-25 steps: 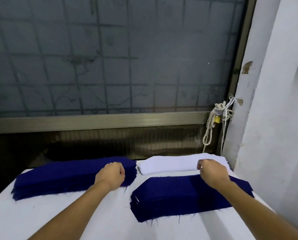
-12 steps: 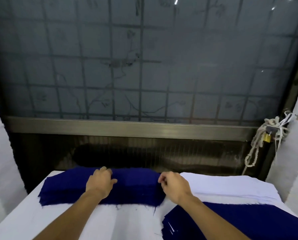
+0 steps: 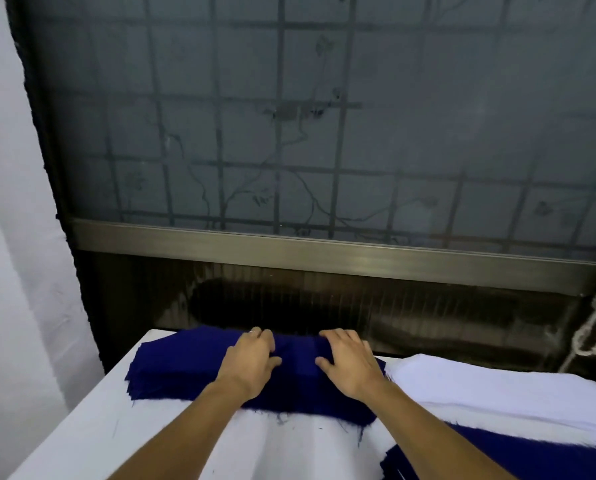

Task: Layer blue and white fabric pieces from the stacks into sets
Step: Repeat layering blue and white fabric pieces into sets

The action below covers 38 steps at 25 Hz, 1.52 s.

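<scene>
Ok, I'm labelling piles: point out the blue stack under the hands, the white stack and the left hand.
blue stack [image 3: 171,368]: head view, its bare top near the left end.
white stack [image 3: 497,400]: head view, middle of its top.
left hand [image 3: 251,362]: head view, back of the hand.

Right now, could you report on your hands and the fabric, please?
Left hand, right hand resting on blue stack. White stack beside it, untouched. Nothing blocking.
</scene>
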{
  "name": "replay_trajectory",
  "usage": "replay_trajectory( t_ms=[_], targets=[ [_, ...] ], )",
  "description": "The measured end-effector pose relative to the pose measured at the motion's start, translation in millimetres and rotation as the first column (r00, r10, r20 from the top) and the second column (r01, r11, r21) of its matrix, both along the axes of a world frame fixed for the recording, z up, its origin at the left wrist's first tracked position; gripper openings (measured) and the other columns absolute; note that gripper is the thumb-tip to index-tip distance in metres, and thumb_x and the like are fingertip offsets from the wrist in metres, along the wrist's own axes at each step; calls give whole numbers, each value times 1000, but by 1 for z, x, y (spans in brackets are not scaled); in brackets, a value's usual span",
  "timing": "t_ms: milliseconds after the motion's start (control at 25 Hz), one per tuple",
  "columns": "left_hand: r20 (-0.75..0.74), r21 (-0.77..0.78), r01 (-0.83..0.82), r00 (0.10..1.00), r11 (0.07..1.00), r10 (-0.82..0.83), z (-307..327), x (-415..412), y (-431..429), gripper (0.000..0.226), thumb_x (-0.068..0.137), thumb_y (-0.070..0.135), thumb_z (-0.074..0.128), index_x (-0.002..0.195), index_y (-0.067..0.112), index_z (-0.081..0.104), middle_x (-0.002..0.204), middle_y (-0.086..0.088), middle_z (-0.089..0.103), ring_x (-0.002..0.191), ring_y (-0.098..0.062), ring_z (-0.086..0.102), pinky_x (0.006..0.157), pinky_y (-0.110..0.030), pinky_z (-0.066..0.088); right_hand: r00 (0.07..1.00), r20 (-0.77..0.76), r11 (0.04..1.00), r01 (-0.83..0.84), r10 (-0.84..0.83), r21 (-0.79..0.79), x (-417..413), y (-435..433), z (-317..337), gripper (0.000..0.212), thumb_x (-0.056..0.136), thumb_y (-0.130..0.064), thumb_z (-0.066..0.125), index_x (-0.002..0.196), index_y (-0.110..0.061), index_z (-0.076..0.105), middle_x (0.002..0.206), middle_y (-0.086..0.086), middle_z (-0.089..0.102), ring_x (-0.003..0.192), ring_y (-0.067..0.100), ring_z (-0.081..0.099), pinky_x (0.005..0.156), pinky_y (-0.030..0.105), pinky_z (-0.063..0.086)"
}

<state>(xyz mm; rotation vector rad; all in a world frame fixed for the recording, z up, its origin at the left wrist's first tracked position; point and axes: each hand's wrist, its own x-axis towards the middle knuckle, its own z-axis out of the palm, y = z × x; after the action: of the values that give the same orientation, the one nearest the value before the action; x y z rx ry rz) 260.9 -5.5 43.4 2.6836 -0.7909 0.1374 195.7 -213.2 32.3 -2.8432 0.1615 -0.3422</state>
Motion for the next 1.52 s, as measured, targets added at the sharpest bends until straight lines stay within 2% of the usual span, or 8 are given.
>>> replay_trajectory(
  t_ms=[240,480,640,760,1160,1320,1400,1520],
  targets=[
    [-64,-9,70,995,997,-71,-2,7,1,12,105,32,52,105,22,58,112,3,54,99,-16,54,90,-38,53,999,-22,998,-37,38,49,18,0,-5,62,95,-47,60,151,-31,38,152,-8,43,145,15,29,120,38,21],
    [-108,39,286,954,957,-280,-7,16,15,14,93,39,50,83,29,50,127,20,47,128,-4,30,113,-35,25,994,-36,986,-97,103,132,25,2,-1,50,87,-49,66,134,-41,52,127,-13,54,134,18,34,115,39,26],
    [-193,-64,218,955,974,-226,5,21,11,29,84,64,61,101,47,44,108,20,53,110,-8,43,90,-33,42,992,-33,962,-112,124,249,16,4,8,30,90,-35,69,116,-45,60,114,-13,55,122,20,43,106,41,40],
    [-140,14,197,971,980,-194,20,28,21,50,83,67,66,125,48,45,118,18,60,115,-9,49,100,-37,45,988,-86,957,-102,130,272,4,-11,23,16,91,-39,71,106,-41,67,111,-15,64,122,22,49,106,47,44],
    [-234,-64,-19,972,998,3,65,21,100,14,97,33,66,111,30,69,105,8,72,94,-8,69,90,-32,58,999,-42,765,46,-25,642,-79,-81,71,9,96,-26,68,97,-23,76,89,-6,78,82,12,75,68,24,58],
    [-455,-611,-344,890,713,39,69,-14,93,23,105,28,52,120,18,67,104,-3,73,95,-21,71,91,-40,58,988,8,567,83,-156,820,-112,-85,71,13,97,-24,66,105,-19,75,95,0,78,88,18,75,75,33,61],
    [-485,-709,-475,865,521,129,62,-36,77,26,108,30,47,125,17,63,102,-5,70,95,-25,69,93,-46,57,966,72,446,47,-247,894,-123,-80,71,13,98,-21,66,108,-18,73,96,3,78,89,22,75,73,33,61],
    [-365,-780,-403,914,478,176,52,-69,61,28,109,26,43,129,14,60,104,-1,66,98,-21,63,96,-45,53,895,201,372,-44,-397,927,-149,-68,69,14,100,-19,63,111,-20,71,99,4,77,92,23,74,73,33,61]
  ],
)
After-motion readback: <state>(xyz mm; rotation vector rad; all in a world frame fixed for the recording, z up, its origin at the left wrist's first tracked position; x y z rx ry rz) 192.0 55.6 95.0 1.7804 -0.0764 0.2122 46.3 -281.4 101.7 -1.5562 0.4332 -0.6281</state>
